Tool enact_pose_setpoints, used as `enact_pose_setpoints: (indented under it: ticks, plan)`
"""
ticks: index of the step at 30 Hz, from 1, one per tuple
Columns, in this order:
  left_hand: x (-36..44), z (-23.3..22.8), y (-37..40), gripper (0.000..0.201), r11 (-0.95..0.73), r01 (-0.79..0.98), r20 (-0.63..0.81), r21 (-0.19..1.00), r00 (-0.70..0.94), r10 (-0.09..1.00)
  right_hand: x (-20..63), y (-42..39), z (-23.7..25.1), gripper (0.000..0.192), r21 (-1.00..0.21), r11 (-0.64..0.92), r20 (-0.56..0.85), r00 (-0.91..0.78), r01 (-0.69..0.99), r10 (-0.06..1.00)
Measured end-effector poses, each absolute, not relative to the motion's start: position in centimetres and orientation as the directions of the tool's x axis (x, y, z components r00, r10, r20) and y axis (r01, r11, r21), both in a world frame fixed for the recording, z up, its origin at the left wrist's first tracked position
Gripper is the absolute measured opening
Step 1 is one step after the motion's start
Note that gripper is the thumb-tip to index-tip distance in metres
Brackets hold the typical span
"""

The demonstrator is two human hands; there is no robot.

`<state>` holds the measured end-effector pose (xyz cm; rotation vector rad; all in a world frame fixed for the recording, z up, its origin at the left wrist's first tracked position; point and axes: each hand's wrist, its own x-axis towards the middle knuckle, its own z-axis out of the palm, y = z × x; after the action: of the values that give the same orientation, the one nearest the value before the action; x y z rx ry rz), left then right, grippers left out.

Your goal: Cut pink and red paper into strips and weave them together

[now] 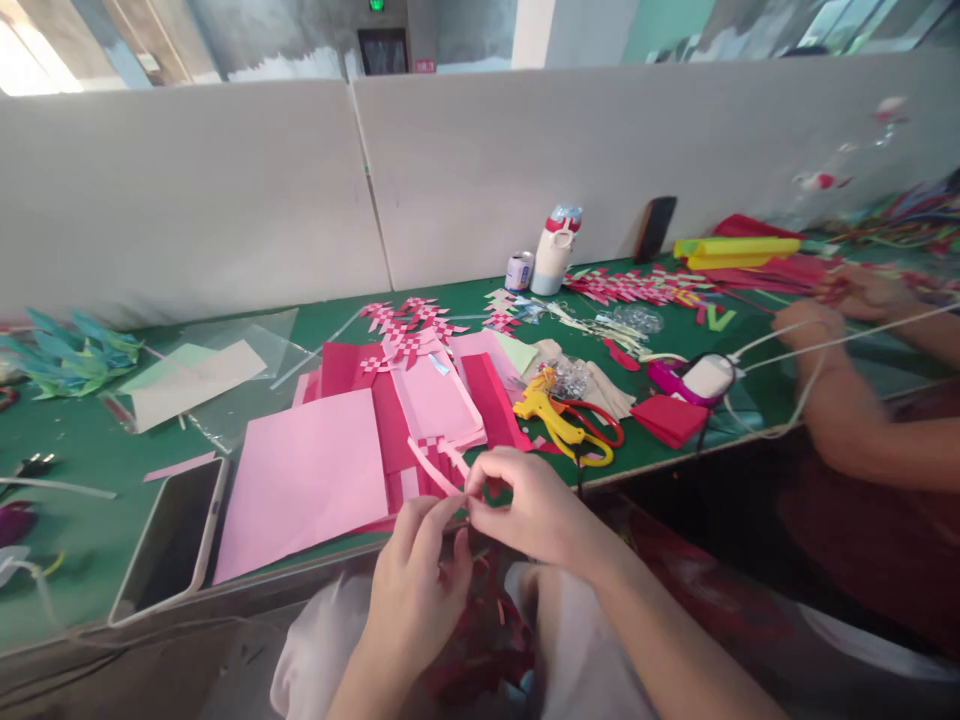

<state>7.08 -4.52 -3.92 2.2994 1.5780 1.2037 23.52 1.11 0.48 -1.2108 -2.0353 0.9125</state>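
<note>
Over the table's front edge, my left hand [424, 570] and my right hand [525, 505] meet with fingertips pinched together. Between them they grip narrow pink paper strips [429, 466], whose loose ends point up and away from me. The exact fold at my fingertips is hidden. Just beyond lie a pink paper stack [439, 400], dark pink sheets [495, 390] and a large light pink sheet [307, 475]. Woven pink-and-white paper pieces [409, 322] rest behind the stack. Right of it sits a yellow tool [551, 412] by red-handled scissors [604, 425].
A phone [172, 535] lies at the front left, near blue-green paper leaves [71, 355]. A can [519, 271] and a white bottle [556, 255] stand by the grey partition [465, 170]. Cables run to a white plug [709, 378]. At right, a co-worker's hands [814, 325] are busy.
</note>
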Motion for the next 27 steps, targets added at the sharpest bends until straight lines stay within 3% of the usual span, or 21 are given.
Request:
enact_pose_setpoints:
  ticks: [4,8,11,13,16,19,22,27]
  plan:
    - [7.1,-5.2,-6.6,0.037,-0.443,0.798,0.575,0.408,0.153,0.804,23.3,-1.5,-1.1,0.006,-0.930,0.042,-0.131,-0.436,0.364,0.891]
    - [6.5,-5.6,-7.3,0.032,-0.442,0.800,0.579,0.406,0.148,0.802,23.0,-2.8,-2.6,0.018,-0.968,-0.158,-0.229,-0.430,0.195,0.873]
    - [6.1,-5.7,-7.5,0.025,-0.391,0.768,0.542,0.508,0.068,0.838,22.9,-3.3,-3.1,0.034,-0.967,-0.229,-0.256,-0.411,0.113,0.875]
    - [6.1,-5.8,-7.6,0.023,-0.269,0.722,0.432,0.638,-0.046,0.901,23.0,-3.6,-3.4,0.045,-0.965,-0.245,-0.261,-0.395,0.092,0.881]
    - [6.4,-6.1,-7.7,0.019,0.000,0.546,0.144,0.838,-0.221,0.964,22.9,-4.1,-3.9,0.048,-0.958,-0.266,-0.286,-0.373,0.106,0.882]
    - [6.9,-6.6,-7.7,0.019,0.177,0.286,-0.105,0.942,-0.250,0.962,22.5,-4.4,-4.7,0.044,-0.958,-0.244,-0.282,-0.333,0.152,0.900]
    - [7.2,-7.1,-7.6,0.024,0.226,0.152,-0.186,0.962,-0.239,0.953,22.1,-4.6,-5.2,0.039,-0.960,-0.182,-0.243,-0.308,0.213,0.920]
    - [7.3,-7.7,-7.3,0.027,0.233,-0.038,-0.236,0.972,-0.196,0.952,21.9,-4.3,-5.7,0.013,-0.950,-0.043,-0.137,-0.291,0.308,0.947]
